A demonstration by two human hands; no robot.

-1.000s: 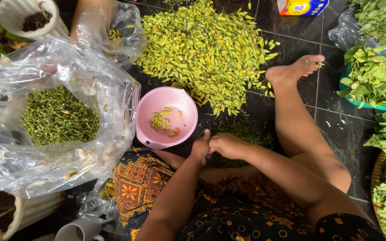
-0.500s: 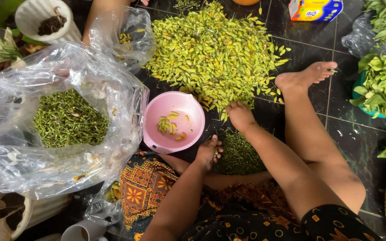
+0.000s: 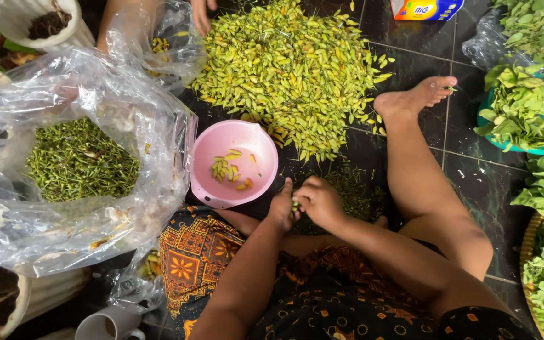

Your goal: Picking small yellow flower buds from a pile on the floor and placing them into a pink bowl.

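Both hands meet just beside the pink bowl [image 3: 234,165]. The left hand [image 3: 281,206] and right hand [image 3: 320,201] pinch one small green chili [image 3: 295,206] between closed fingertips.

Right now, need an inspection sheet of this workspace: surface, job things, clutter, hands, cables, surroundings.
Surface: dark tiled floor.
Job things: chili pile; pink bowl with a few chilies; stem bag.
Clutter: stem scraps on the floor by the hands; white cup.
Hands: left hand and right hand together, pinching a small green piece.
Cables: nothing seen.
Surroundings: another person's hand at the pile; leafy greens in a teal basin.
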